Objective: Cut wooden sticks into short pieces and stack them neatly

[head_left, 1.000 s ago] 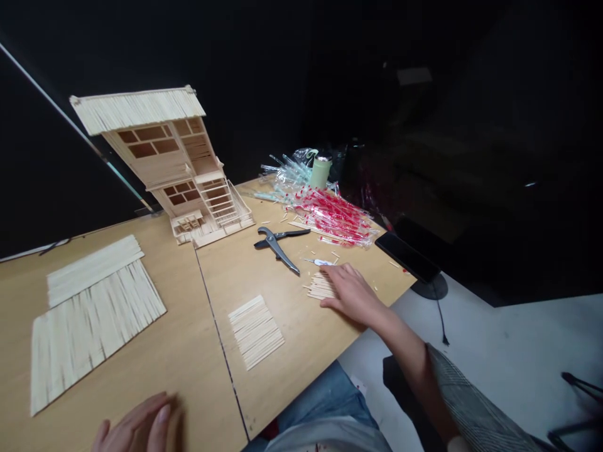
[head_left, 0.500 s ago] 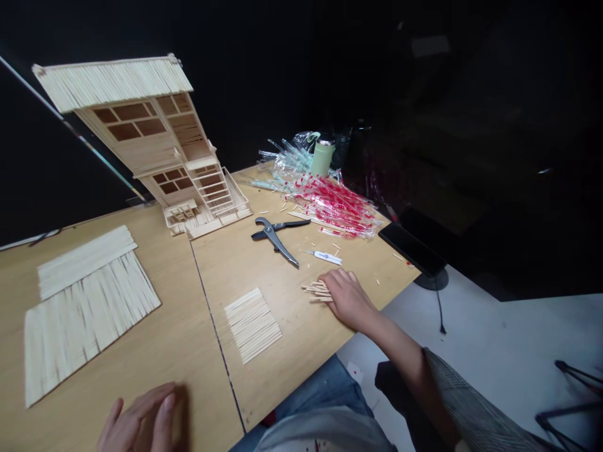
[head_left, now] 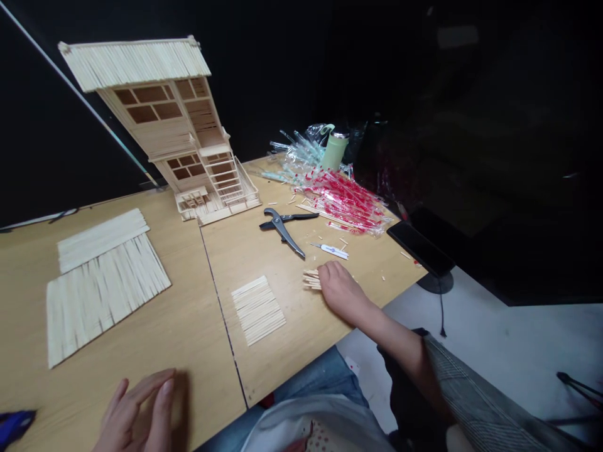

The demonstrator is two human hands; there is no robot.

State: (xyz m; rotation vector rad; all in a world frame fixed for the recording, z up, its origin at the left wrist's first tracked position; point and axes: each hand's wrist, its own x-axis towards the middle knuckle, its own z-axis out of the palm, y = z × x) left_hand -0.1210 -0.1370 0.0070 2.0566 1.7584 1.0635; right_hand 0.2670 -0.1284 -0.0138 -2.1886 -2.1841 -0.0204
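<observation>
My right hand is closed round a bundle of short wooden sticks at the table's right part, their cut ends poking out to the left. Low in the view, my left hand rests near the table top with fingers loosely bent and apart; nothing shows in it. Between the hands lies a small panel of sticks, laid side by side. Just beyond my right hand are a white-handled craft knife or pick and grey-and-black cutting pliers; I cannot tell the slim tool's exact kind.
A stick-built model house stands at the back left. Two larger stick panels lie before it. Red-tipped wrapped sticks and a green bottle are at the back. A phone sits at the right edge, a blue object lower left.
The view has shifted slightly, so the house and panels sit further right and higher. My right hand keeps the sticks, its fingers now further over them. My left hand stays nearly in place.
</observation>
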